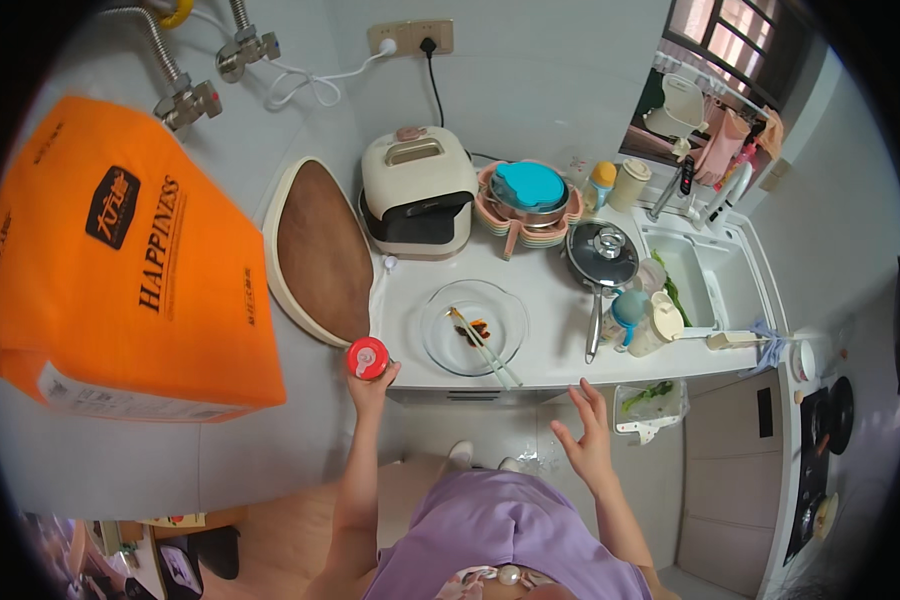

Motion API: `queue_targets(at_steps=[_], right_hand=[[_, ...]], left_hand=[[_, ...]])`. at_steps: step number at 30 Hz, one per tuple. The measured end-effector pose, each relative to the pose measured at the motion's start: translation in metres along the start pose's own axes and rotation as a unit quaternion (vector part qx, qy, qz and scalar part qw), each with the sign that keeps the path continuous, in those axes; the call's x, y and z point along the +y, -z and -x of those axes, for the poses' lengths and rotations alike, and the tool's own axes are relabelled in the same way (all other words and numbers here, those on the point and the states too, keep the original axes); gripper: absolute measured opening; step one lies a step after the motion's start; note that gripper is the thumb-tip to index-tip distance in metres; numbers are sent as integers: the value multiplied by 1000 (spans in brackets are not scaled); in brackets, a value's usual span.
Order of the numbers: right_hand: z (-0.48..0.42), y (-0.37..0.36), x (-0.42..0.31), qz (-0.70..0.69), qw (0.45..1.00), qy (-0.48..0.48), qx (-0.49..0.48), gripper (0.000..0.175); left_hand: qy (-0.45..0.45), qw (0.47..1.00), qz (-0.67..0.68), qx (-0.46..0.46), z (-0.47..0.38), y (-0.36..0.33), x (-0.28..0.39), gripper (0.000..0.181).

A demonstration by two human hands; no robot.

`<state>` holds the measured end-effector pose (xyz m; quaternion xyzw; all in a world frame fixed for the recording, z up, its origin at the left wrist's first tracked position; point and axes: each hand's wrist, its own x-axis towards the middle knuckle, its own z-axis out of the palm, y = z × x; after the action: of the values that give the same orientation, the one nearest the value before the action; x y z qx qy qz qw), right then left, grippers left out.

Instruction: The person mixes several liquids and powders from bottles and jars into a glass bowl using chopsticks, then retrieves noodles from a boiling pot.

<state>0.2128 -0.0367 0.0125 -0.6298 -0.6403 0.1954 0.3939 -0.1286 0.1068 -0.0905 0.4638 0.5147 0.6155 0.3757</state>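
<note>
My left hand [372, 384] is closed around a bottle with a red cap [367, 358], held at the counter's front left edge. The bottle's body is mostly hidden beneath the cap and my fingers. Fingers spread, my right hand [586, 439] hovers in front of the counter with nothing in it. Between the two hands, further back, a clear glass bowl [439, 349] stands on the white counter [405, 315]. Dark sauce with reddish oil [478, 330] lies on the bowl's bottom. A pair of pale green chopsticks [491, 356] leans in it, their ends over the near rim.
A large orange package [195, 247] fills the left side. Behind the bowl are a cream countertop appliance [420, 187] and stacked pink baskets [510, 236]. A lidded pan [602, 255] points its handle forward, near cups [630, 309] and the sink [735, 281]. A brown-faced board [322, 255] leans left.
</note>
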Motion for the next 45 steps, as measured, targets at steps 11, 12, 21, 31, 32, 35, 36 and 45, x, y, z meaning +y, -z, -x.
queue_targets(at_steps=[11, 12, 21, 31, 32, 35, 36, 45], right_hand=[[19, 7, 8, 24, 997, -46, 54, 51], [22, 7, 13, 30, 996, -61, 65, 51], [53, -1, 25, 27, 987, -116, 106, 48], [82, 1, 21, 11, 972, -193, 132, 49], [86, 5, 20, 16, 970, -200, 138, 49], [109, 31, 20, 61, 962, -229, 136, 50], [128, 40, 29, 74, 951, -251, 164, 50], [280, 106, 108, 21, 925, -298, 235, 44]], left_hand=[[-5, 998, -64, 18, -27, 6, -83, 53], [5, 997, -74, 6, -27, 1, -86, 55], [34, 998, -47, 6, -33, -18, -98, 64], [39, 995, 89, 27, -31, -22, -96, 73], [-26, 998, -41, 42, -28, -19, -92, 77], [-50, 974, -210, 62, 2, -11, -87, 82], [-25, 967, -247, 50, 27, -16, -71, 78], [378, 834, 92, -391, 289, -157, -13, 76]])
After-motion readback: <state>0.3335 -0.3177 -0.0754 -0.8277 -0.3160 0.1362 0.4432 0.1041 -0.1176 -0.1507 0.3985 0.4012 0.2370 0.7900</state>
